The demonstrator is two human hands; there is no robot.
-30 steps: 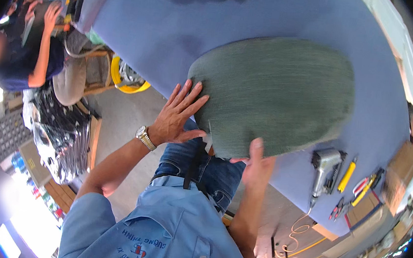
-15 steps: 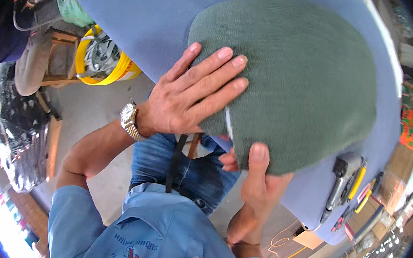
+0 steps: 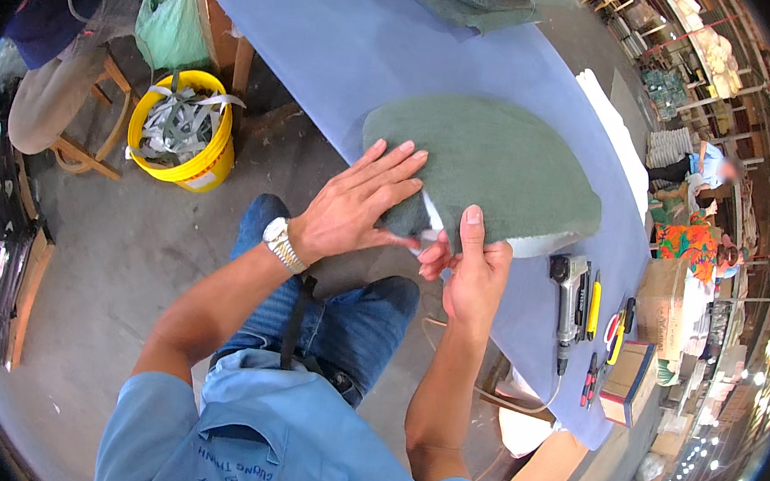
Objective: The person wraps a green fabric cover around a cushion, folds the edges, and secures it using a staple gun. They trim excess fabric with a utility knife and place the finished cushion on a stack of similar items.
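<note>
A rounded pad covered in dark green fabric (image 3: pixel 502 159), its exact kind unclear, rests at the near edge of a blue-topped table (image 3: pixel 329 43). My left hand (image 3: pixel 352 196) lies with outstretched fingers on the pad's near left part. At the near edge, my right hand (image 3: pixel 475 280) grips the pad, thumb on top and fingers curled beneath. Between my hands, a notch in the fabric edge shows something white. More white shows under the pad's right side. The underside of the pad is hidden.
Right of the pad lie a grey air tool (image 3: pixel 568 298) with a hose, a yellow cutter (image 3: pixel 594 305) and yellow-handled scissors (image 3: pixel 619 332). Green fabric pieces (image 3: pixel 465 0) sit on the far table. A yellow bucket (image 3: pixel 214 157) of strips stands left. People appear at the far right.
My view has pulled back and shows more of the table and room. The pad looks smaller and tilted. Both hands stay on it, the right one still holding its near edge.
</note>
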